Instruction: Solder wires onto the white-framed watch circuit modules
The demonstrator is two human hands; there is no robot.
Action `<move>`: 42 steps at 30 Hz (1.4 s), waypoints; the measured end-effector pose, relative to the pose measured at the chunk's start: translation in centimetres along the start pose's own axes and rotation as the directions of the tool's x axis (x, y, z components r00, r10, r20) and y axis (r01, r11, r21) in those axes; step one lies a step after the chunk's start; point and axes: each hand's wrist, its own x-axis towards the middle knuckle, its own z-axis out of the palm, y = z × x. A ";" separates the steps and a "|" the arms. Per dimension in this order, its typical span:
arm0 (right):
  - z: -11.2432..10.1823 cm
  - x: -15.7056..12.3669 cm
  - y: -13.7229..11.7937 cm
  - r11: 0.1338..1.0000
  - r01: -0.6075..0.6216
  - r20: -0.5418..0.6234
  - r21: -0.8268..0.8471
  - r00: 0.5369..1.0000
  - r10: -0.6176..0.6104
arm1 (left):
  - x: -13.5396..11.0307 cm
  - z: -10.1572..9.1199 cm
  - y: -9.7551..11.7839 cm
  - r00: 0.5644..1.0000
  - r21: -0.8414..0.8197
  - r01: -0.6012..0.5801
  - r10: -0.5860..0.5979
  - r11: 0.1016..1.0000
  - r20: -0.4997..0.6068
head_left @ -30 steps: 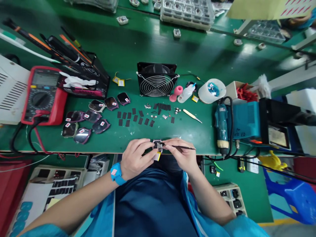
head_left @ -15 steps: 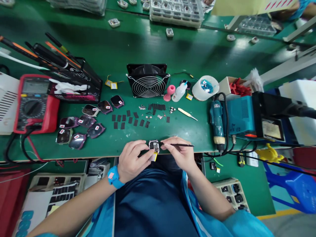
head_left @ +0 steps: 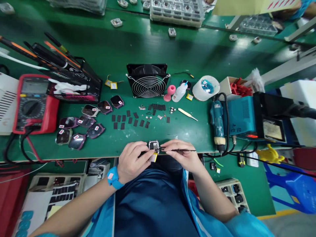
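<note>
My left hand [head_left: 133, 159] is closed on a small open smartwatch case [head_left: 154, 144] near the front edge of the bench. The case has a silvery rim, and its inside faces up. A yellow-and-silver battery [head_left: 153, 157] hangs out on the near side, by my left fingertips. In my right hand [head_left: 184, 154] are slim black tweezers [head_left: 184, 150], held almost level. Their tips point left at the right side of the case; I cannot tell whether they touch it. Beyond my hands lie several black rectangular pads [head_left: 130, 120] and small loose parts [head_left: 160, 117].
Several watches with dark screens [head_left: 86, 121] and a red multimeter [head_left: 33, 103] are on the left. A fan [head_left: 148, 81], white bottle [head_left: 179, 92] and white tub [head_left: 205, 88] stand behind. An electric screwdriver [head_left: 218, 123] hangs at right. Small cases [head_left: 172, 32] sit on the far strip.
My right hand has rolled a little, and the back end of the tweezers is lower and slightly further right. The cases on the far strip have shifted slightly right. My left hand has barely moved.
</note>
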 end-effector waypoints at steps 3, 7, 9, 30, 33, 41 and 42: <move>-0.1 0.1 0.1 1.000 0.018 0.023 -0.008 1.000 -0.018 | 0.1 0.0 0.0 1.000 0.000 0.008 -0.008 1.000 0.001; -0.2 0.1 0.2 0.999 0.038 0.037 -0.001 0.999 -0.038 | 0.1 0.0 0.0 1.000 -0.016 0.014 -0.014 1.000 0.005; -0.2 0.1 0.1 0.999 0.037 0.044 -0.004 0.998 -0.036 | 0.0 0.0 -0.1 1.000 -0.043 0.025 -0.025 0.999 0.004; 0.2 0.0 0.4 0.983 0.175 0.060 -0.056 0.983 -0.171 | 0.4 0.1 0.0 0.999 -0.064 0.049 -0.050 0.997 -0.016; 0.2 0.0 0.4 0.984 0.169 0.053 -0.046 0.985 -0.167 | 0.3 0.1 0.0 0.999 -0.061 0.045 -0.046 0.997 -0.011; 0.1 0.1 0.4 0.990 0.142 0.047 -0.003 0.989 -0.141 | 0.6 -0.1 0.0 0.999 -0.051 0.025 -0.023 0.998 0.029; 0.2 0.1 0.4 0.991 0.137 0.046 -0.003 0.990 -0.137 | 0.6 -0.1 0.0 0.999 -0.050 0.023 -0.021 0.999 0.030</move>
